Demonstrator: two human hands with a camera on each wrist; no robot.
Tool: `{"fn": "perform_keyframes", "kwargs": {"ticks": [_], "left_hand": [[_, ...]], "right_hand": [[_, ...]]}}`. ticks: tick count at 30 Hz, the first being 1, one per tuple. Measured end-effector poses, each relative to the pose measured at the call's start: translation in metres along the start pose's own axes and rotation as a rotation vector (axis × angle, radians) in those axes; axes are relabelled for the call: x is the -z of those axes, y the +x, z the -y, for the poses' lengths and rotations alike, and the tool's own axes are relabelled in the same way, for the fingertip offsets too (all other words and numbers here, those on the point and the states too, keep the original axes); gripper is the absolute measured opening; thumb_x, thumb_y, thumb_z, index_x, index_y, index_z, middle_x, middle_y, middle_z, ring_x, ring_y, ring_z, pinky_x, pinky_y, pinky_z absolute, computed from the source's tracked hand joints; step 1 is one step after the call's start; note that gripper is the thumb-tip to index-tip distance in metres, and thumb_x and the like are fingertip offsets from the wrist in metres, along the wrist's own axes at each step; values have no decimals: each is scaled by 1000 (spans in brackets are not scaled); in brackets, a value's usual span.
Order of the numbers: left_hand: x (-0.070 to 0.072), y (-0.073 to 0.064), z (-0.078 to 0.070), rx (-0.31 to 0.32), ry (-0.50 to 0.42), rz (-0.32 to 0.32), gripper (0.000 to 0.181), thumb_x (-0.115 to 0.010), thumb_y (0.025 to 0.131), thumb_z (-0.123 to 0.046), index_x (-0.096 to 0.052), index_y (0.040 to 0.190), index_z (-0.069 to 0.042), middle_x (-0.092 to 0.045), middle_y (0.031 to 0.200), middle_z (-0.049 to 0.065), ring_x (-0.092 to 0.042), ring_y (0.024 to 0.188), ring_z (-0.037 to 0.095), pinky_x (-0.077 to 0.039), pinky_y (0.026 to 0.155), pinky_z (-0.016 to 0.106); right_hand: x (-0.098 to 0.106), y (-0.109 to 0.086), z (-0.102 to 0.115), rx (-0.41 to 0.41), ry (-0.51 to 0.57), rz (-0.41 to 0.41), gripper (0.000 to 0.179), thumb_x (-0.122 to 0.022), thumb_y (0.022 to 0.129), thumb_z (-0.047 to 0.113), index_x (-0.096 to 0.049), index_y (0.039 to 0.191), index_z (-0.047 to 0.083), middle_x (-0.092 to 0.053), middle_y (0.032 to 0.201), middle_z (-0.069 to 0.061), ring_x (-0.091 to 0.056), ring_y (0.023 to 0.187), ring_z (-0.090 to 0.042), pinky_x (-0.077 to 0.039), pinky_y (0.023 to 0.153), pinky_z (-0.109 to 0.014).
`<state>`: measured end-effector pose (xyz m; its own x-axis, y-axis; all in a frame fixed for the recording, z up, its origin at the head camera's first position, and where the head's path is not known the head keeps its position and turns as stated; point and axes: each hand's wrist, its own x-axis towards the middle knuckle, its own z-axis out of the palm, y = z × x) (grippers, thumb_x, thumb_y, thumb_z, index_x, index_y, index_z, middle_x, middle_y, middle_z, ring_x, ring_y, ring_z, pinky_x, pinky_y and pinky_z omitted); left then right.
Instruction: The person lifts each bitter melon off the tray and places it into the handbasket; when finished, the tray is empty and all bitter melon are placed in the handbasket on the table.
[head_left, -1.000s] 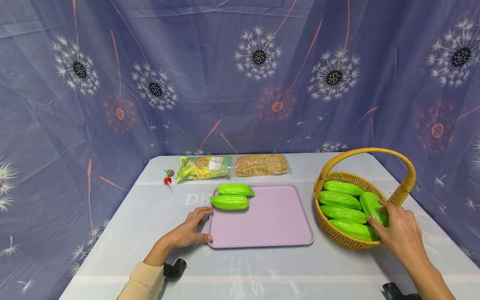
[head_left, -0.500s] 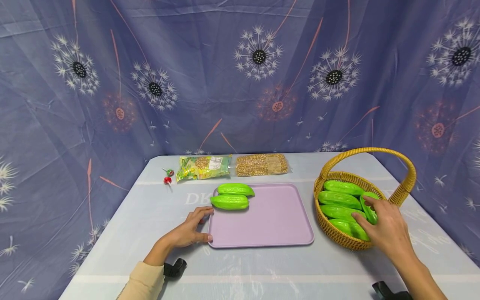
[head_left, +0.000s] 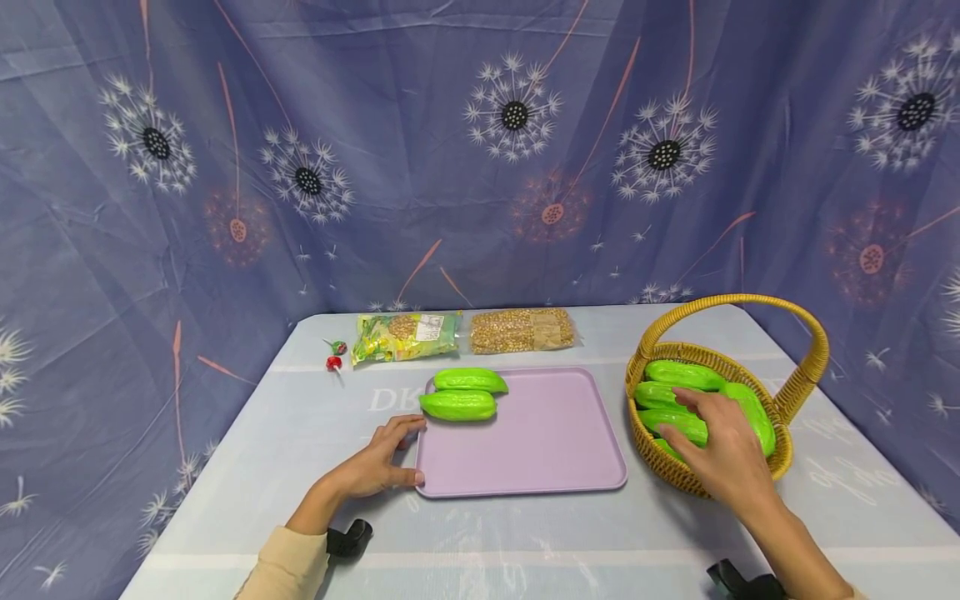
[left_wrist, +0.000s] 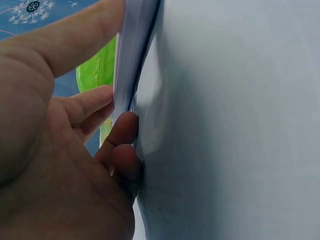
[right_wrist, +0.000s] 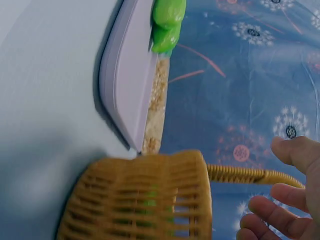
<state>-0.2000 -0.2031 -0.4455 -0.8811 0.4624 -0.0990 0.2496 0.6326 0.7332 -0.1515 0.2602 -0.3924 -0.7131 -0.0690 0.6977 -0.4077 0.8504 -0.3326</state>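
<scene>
While the left hand (head_left: 375,463) touches the left edge of a purple tray (head_left: 528,450), its grip spread, the right hand (head_left: 722,452) hangs above a wicker basket (head_left: 666,475) on the table (head_left: 525,546), its grip also apart. Several green gourds (head_left: 684,375) lie inside the basket, partly hidden by that hand, and two matching gourds (head_left: 459,405) lie side by side at the tray's far left corner.

You see one rectangular lilac tray (head_left: 525,442); one yellow wicker basket (head_left: 783,454); at least seven elongated green vegetables (head_left: 459,406); two filled plastic packets (head_left: 513,332); two round red-and-green lollipops (head_left: 333,363).
</scene>
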Motion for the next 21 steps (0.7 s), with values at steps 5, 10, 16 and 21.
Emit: {"fn": "perform_keyframes", "kwargs": {"ticks": [5, 10, 16, 21], "left_hand": [[0, 0, 0, -3, 8, 0, 80, -76, 78, -34, -36, 143, -11, -26, 150, 4, -36, 124, 30, -36, 97, 50], [0, 0, 0, -5, 12, 0, 80, -76, 78, -34, -36, 143, -11, -26, 150, 4, -36, 124, 30, -36, 96, 49], [0, -1, -1, -1, 12, 3, 79, -76, 78, -33, -36, 143, -11, -25, 150, 4, -36, 123, 29, -36, 96, 49], [0, -1, -2, 7, 12, 3, 80, -76, 78, -33, -36, 143, -11, -25, 150, 4, -35, 125, 29, -36, 97, 50]], "right_hand": [[-9, 2, 9, 3, 37, 14, 56, -83, 63, 8, -61, 114, 3, -65, 98, -11, -52, 96, -26, -33, 80, -32], [-18, 5, 18, 41, 75, 23, 55, -84, 62, 7, -62, 113, 3, -65, 100, -10, -53, 99, -26, -34, 84, -31], [-30, 10, 30, 73, 94, 46, 54, -83, 65, 9, -62, 114, 3, -65, 105, -9, -54, 98, -24, -36, 83, -31], [-41, 14, 37, 70, 116, 70, 52, -83, 67, 14, -62, 114, 4, -65, 103, -9, -54, 97, -23, -38, 81, -34]]}}
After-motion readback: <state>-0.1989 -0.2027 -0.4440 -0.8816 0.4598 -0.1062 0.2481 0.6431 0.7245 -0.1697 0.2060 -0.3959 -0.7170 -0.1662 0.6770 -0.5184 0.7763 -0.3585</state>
